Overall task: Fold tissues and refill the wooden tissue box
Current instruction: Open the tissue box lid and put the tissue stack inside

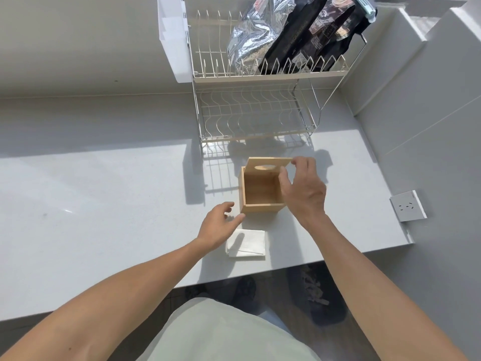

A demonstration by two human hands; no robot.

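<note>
A square wooden tissue box [261, 194] stands on the white counter [104, 204], its inside bare as far as I can see. Its flat lid [268, 166], with an oval slot, is lifted at the box's far edge. My right hand [304, 188] pinches the lid's right corner and covers the box's right wall. My left hand [220, 225] hovers with fingers apart at the box's near left corner, its fingertips close to the wood. A small stack of folded white tissues [247, 244] lies on the counter just in front of the box, partly under my left hand.
A two-tier wire dish rack [260, 105] stands behind the box, with a silver foil bag [256, 35] and black bags [312, 32] on its top tier and a white holder [173, 40] on its left. A wall socket [407, 205] sits at right. The counter edge runs close to me.
</note>
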